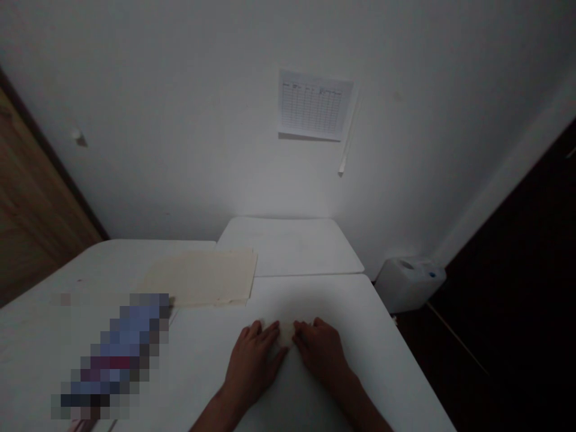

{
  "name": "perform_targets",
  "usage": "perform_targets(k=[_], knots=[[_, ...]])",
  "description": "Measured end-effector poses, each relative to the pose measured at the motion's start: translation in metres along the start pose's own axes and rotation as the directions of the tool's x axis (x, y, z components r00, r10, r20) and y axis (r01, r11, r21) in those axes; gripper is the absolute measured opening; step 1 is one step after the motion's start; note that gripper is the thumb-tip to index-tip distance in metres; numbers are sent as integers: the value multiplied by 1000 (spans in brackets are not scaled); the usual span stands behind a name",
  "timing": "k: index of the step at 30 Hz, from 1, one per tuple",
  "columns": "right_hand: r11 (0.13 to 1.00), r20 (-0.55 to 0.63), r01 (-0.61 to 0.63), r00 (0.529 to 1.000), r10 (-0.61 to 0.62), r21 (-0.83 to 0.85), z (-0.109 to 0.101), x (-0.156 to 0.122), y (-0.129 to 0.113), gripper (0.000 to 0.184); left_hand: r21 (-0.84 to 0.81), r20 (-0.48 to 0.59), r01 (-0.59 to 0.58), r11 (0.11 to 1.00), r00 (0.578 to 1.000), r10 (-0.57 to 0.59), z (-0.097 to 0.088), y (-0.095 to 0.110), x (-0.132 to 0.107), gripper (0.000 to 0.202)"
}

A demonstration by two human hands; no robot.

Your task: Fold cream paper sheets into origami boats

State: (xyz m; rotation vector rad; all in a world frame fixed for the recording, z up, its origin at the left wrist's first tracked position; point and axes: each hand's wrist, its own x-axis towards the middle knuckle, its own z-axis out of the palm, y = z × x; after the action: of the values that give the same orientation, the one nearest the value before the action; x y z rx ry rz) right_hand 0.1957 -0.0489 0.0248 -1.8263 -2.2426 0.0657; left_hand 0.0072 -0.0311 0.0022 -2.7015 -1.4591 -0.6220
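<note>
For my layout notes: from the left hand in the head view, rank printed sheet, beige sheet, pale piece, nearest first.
1. Pale piece, between left hand and right hand.
2. Beige sheet, on table, ahead-left.
3. Printed sheet, up on the wall.

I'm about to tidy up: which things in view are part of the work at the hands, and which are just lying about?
In use:
- pale piece at the fingers of the left hand and right hand
- white table beneath

Seemingly just around:
- beige sheet, though possibly related
- blurred-out item
- printed page on the wall
- white container
</note>
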Motion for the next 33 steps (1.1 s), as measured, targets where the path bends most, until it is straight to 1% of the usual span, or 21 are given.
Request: perform_targets(k=[3, 6, 10, 13, 19, 21, 23, 25, 27, 30, 33], knots=[[1000, 13, -9, 1000, 10, -6, -1, 0, 0, 24, 22, -30, 20, 1000, 999, -19, 0, -4, -3, 37], [1000, 1, -7, 1000, 7, 8, -2, 0, 0, 24, 33, -66, 24, 999, 998, -21, -2, -8, -5, 39], [1000, -2, -9, 1000, 9, 28, -3, -1, -1, 24, 12, -112, 31, 999, 993, -29, -6, -11, -8, 37], [999, 1, -9, 1000, 9, 33, -3, -1, 0, 24, 8, -115, 43, 999, 993, -41, -7, -12, -10, 35], [999, -7, -7, 1000, 7, 37, -1, -2, 0, 24, 59, -107, 50, 997, 993, -43, -7, -16, -11, 28], [999, -19, -3, 1000, 4, 45, 0, -2, 0, 24, 45, -125, 7, 999, 992, -2, -6, -17, -11, 28], [999, -30, -5, 1000, 7, 46, 1, -1, 0, 24, 21, -140, -77, 997, 987, 79, -3, -16, -10, 34], [999, -28, -8, 1000, 9, 41, 2, -1, 0, 24, -15, -110, -176, 984, 979, 174, -1, -15, -8, 42], [999, -28, -12, 1000, 14, 41, 4, -1, 0, 22, -60, -45, -243, 968, 970, 240, 1, -13, -7, 46], [998, -33, -19, 999, 21, 57, 8, 0, -3, 22, -100, 23, -258, 961, 965, 261, 0, -12, -6, 47], [997, -12, -13, 1000, 14, 77, 12, 1, -8, 25, -121, 35, -242, 963, 968, 248, -1, -12, -6, 49]])
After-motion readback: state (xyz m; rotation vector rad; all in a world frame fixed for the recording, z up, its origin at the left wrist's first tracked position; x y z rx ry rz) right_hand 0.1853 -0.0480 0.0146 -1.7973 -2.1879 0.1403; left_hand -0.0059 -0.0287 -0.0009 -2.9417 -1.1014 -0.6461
